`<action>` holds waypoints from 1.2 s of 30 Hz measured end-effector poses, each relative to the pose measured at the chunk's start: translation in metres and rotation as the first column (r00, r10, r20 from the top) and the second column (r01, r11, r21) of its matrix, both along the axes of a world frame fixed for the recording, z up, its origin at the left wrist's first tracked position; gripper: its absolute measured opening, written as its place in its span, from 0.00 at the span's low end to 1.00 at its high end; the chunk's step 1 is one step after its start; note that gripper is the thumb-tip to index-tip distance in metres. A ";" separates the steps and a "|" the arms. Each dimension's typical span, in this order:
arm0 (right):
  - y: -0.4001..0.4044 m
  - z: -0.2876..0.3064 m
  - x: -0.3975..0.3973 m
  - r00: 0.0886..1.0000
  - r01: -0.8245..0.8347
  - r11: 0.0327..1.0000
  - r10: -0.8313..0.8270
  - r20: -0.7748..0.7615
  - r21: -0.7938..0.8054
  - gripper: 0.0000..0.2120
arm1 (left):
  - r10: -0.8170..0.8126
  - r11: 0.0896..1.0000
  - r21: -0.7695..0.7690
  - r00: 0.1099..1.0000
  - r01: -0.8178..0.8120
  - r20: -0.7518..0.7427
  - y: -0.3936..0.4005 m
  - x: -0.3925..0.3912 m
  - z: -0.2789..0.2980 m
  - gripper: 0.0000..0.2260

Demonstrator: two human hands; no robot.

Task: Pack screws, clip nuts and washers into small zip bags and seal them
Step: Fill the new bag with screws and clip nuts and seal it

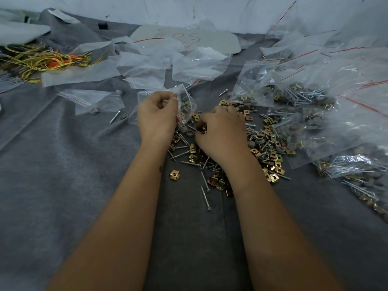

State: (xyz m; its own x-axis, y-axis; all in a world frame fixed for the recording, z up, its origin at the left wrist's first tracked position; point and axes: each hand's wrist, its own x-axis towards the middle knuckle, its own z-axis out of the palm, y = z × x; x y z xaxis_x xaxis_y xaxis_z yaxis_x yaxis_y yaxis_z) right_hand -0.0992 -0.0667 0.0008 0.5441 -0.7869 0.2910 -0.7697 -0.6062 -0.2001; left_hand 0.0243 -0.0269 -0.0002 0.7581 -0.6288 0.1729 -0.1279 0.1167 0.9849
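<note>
While both bare forearms reach forward over it, a grey cloth point(63, 164) covers the whole work surface, wrinkled toward its far edge. Along the cloth's right edge lies a heap of filled bags point(315, 97), too overlapped to count, each showing a red seal line. Near the far edge lie at least six empty bags point(144, 66), flat and crumpled, and at the far left corner sits a tangle of yellow and orange wire point(46, 59). Around the middle spreads a loose pile of parts point(266, 148): screws, brass-coloured clip nuts and grey washers, far too many to count. One screw point(205, 198) lies apart toward the near edge, its long axis running near to far, head at the near end. One clip nut point(174, 174) lies alone beside the left forearm. The left hand point(157, 116) pinches one small bag point(186, 103) by its mouth, the bag hanging upright with parts inside. The right hand point(220, 131), fingers curled, pinches a small brass piece at its fingertips just beside that bag.
</note>
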 end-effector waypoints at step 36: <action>0.004 0.011 0.003 0.797 -0.118 0.993 0.110 0.594 -0.025 0.05 | 0.024 1.000 0.009 0.999 -0.025 0.035 0.005 0.002 0.001 0.05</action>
